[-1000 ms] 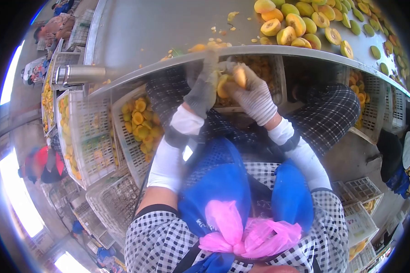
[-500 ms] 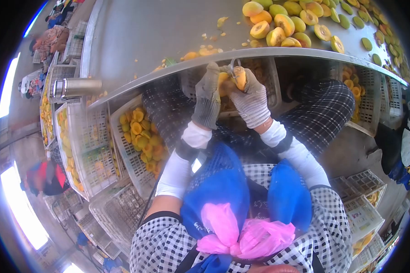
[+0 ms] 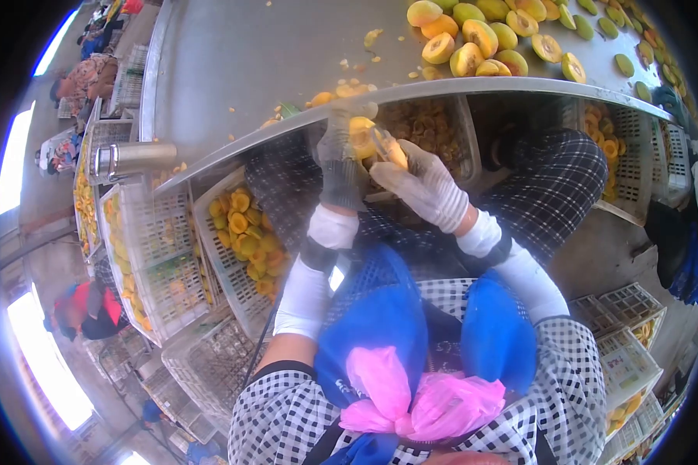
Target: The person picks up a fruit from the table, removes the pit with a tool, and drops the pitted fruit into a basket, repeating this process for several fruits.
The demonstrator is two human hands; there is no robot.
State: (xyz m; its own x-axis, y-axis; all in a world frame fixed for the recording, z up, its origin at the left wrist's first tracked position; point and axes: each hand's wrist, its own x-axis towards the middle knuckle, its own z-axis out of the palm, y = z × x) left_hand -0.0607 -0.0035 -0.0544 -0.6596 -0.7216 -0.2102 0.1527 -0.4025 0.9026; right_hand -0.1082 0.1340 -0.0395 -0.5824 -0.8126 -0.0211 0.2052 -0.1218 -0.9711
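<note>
smooth dull metal table (image 3: 233,58), shiny metal cylinder (image 3: 143,156), matt knit cloth gloves (image 3: 430,186), glossy pink plastic (image 3: 454,403)

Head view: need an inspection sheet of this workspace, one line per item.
Surface: metal table, scraps near the front edge.
Job's things: yellow fruit in hand; whole and cut fruit on the table; crate of halved fruit by the left leg.
Clutter: leaf among the scraps; metal cylinder by the table's left corner.
Grippers: none; left gloved hand, blurred, holds the yellow fruit; right gloved hand holds a metal-ended tool against or close to it.
Cables: thin dark line beside the left arm; cannot tell if cable.
Surroundings: co-worker at far left; crates both sides.
</note>
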